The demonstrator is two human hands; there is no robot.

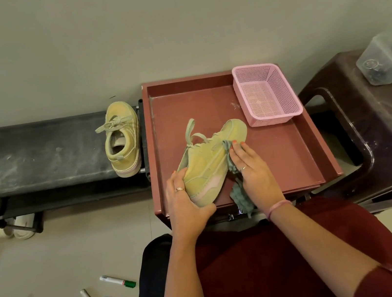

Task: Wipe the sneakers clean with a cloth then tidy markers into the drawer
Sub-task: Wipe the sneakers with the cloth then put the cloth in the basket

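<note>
Left hand (185, 201) fingers curled round sneaker (207, 164) heel at drawer (280, 150) front edge; right hand (252, 170) fingers straight, pressing cloth (241, 197); pink basket (266, 93) in far corner.

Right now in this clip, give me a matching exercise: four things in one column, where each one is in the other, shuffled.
Things:
1. cloth
2. basket
3. markers
4. second sneaker

Places:
A. on the floor
B. on the black rack
C. under the right hand, against the held sneaker
D. far right corner of the red tray

Pairs: 1-C, 2-D, 3-A, 4-B
</note>
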